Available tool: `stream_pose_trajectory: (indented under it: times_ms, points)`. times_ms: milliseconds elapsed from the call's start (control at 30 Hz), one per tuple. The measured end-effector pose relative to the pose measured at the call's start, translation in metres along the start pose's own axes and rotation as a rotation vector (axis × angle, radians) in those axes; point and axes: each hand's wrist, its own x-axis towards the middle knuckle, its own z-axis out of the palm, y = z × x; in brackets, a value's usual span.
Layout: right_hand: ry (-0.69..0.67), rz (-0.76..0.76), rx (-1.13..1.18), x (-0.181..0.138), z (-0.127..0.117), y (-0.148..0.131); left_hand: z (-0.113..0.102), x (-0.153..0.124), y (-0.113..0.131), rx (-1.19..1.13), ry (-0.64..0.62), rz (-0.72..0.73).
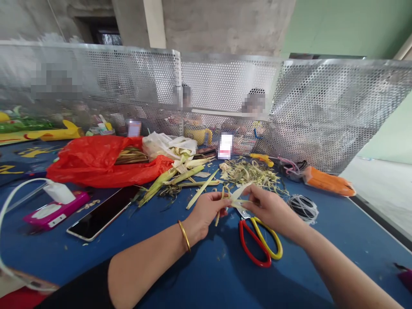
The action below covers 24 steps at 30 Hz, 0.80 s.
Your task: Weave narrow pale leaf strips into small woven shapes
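Pale corn husk strips (237, 195) stretch between my two hands. My left hand (206, 211), with a gold bangle at the wrist, pinches them together with a thin, bent, yellowish husk piece (225, 191). My right hand (269, 210) has thumb and fingers closed on the other end of the pale strips. Just under the hands, scissors (256, 241) with one red and one yellow handle lie on the blue table (199, 279); their blades are mostly hidden. Behind my hands lie a heap of shredded husk (254, 174) and longer husk leaves (180, 175).
A red plastic bag (90, 156) and white bag (167, 143) lie at the back left. Nearer are a dark phone (103, 213) and magenta power strip (57, 209). A wire coil (303, 209) and orange packet (328, 181) sit right. A perforated metal screen (225, 81) stands behind, with people beyond.
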Motion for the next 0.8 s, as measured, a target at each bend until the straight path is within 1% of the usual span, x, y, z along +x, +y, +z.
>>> stream_pose_trajectory:
  times_ms: [67, 133, 200, 267, 300, 333, 367, 400, 467, 533, 567, 600, 633, 733, 800]
  points:
    - [0.015, -0.040, -0.011, -0.002, -0.012, 0.000, -0.001, 0.001, 0.000, -0.024, 0.011, -0.035]
    - [-0.019, -0.096, 0.047, -0.005, -0.023, -0.003, -0.001, 0.002, -0.001, -0.018, 0.006, -0.030]
    - [-0.148, -0.133, 0.229, -0.007, -0.031, -0.007, -0.001, 0.003, -0.003, 0.007, -0.015, 0.007]
    - [-0.306, -0.108, 0.491, -0.010, -0.033, -0.011, -0.001, 0.004, -0.004, 0.038, -0.054, 0.059]
    - [-0.360, -0.085, 0.613, -0.010, -0.032, -0.012, -0.001, 0.004, -0.005, 0.048, -0.080, 0.082]
    - [-0.391, -0.067, 0.707, -0.011, -0.031, -0.013, -0.001, 0.003, -0.005, 0.053, -0.104, 0.099]
    - [-0.385, -0.063, 0.762, -0.010, -0.027, -0.014, 0.000, 0.003, -0.004, 0.056, -0.124, 0.109]
    - [-0.341, -0.069, 0.769, -0.010, -0.024, -0.014, 0.000, 0.002, -0.004, 0.059, -0.139, 0.111]
    - [-0.156, -0.073, 0.661, -0.007, -0.015, -0.013, 0.001, 0.000, -0.002, 0.076, -0.143, 0.106]
    - [0.039, -0.070, 0.472, -0.004, -0.009, -0.012, 0.002, -0.002, -0.001, 0.100, -0.125, 0.100]
    - [0.090, -0.071, 0.381, -0.003, -0.006, -0.011, 0.002, -0.002, 0.000, 0.110, -0.114, 0.099]
    - [0.097, -0.076, 0.302, -0.002, -0.005, -0.010, 0.002, -0.003, 0.000, 0.118, -0.103, 0.102]
    - [0.071, -0.085, 0.236, -0.002, -0.005, -0.009, 0.002, -0.002, 0.000, 0.125, -0.099, 0.109]
    - [-0.059, -0.087, 0.091, -0.002, -0.005, -0.008, 0.002, -0.002, 0.001, 0.137, -0.092, 0.134]
    - [-0.096, -0.073, 0.025, -0.003, -0.005, -0.009, 0.002, -0.003, 0.001, 0.149, -0.087, 0.140]
